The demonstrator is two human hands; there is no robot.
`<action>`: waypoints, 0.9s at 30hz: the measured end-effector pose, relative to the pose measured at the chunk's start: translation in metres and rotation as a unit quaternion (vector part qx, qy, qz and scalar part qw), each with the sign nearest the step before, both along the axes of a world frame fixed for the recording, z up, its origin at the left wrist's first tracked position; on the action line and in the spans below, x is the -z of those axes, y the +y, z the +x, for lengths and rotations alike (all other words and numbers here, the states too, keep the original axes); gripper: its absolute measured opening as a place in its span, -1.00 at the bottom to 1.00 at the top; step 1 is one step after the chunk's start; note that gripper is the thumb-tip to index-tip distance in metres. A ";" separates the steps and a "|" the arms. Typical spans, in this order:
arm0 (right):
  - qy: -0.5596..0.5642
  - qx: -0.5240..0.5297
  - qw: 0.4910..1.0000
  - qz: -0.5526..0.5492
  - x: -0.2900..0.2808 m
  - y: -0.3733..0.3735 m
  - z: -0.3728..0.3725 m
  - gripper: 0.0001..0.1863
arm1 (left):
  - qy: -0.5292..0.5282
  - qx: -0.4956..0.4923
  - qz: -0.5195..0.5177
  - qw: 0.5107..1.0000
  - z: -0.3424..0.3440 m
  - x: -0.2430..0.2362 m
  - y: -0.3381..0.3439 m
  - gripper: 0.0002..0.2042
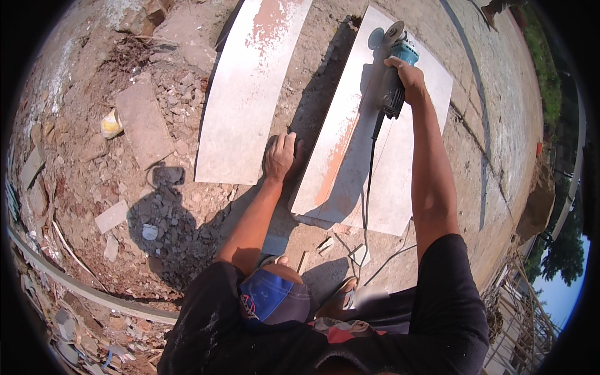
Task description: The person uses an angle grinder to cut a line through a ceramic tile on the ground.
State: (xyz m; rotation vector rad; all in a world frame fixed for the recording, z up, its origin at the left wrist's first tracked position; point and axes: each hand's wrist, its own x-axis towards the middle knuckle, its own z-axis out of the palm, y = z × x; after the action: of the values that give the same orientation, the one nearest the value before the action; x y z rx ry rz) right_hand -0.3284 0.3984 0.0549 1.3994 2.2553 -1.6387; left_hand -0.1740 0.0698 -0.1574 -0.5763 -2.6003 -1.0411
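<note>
My right hand (409,81) is closed around the body of a teal and black angle grinder (394,90), thumb near its head. The round cutting disc (394,31) is at the far end, over the upper part of a pale tile slab (390,169); whether it touches the slab cannot be told. Reddish dust lies along a lengthwise line on this slab. Low in the gap between this slab and another pale slab (240,106) is my left hand (281,156), its fingers curled. A small dark bit shows at its fingertips, too small to name.
The grinder's black cord (369,187) runs down past the slab toward my feet. Rubble (181,94) and broken tile pieces (142,119) cover the ground at left. A blue cap (275,297) shows by my lap. Paving (494,125) stretches along the right.
</note>
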 end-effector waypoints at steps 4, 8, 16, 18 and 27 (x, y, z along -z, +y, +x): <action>0.000 -0.005 1.000 -0.009 -0.002 0.002 -0.003 -0.55 | -0.006 0.003 0.003 1.000 0.000 -0.004 0.000 -0.83; -0.001 -0.011 1.000 -0.003 -0.007 0.000 -0.007 -0.56 | -0.026 0.006 -0.001 1.000 0.001 0.004 -0.003 -0.83; 0.002 -0.009 1.000 -0.013 0.003 0.013 -0.015 -0.57 | -0.007 0.004 0.008 1.000 -0.001 -0.003 0.000 -0.83; 0.002 -0.010 1.000 -0.014 0.004 0.015 -0.017 -0.56 | -0.008 0.002 0.007 1.000 -0.001 -0.004 0.000 -0.83; -0.006 -0.014 1.000 0.008 -0.001 0.013 -0.023 -0.55 | -0.006 -0.003 -0.001 1.000 0.000 0.000 0.000 -0.80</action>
State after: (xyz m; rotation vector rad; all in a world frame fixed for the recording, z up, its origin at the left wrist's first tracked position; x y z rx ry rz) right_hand -0.3517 0.4114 0.0556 1.3696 2.2757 -1.6036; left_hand -0.1743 0.0695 -0.1573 -0.5644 -2.6117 -1.0424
